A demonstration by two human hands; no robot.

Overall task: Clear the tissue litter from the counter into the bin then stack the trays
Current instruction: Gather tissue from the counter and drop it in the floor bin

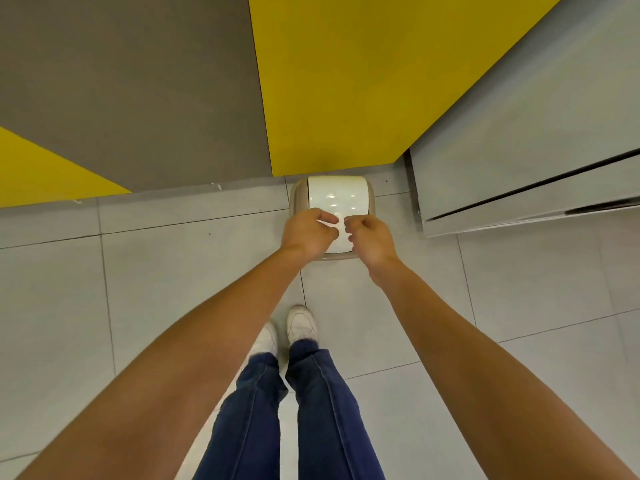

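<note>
Hovering over bin (295,194) w/ white lid: L hand (306,233), R hand (372,237), close together, fingers curled; can't tell if either holds anything.

The bin (297,195) stands upright on the floor (173,271) at 12 o'clock, backed against the wall (346,98). It has a beige body and a glossy white curved lid (337,194), which is closed. A thin white tissue scrap (327,222) hangs over the lid toward 7 o'clock, pinched in the left hand (306,233).
</note>
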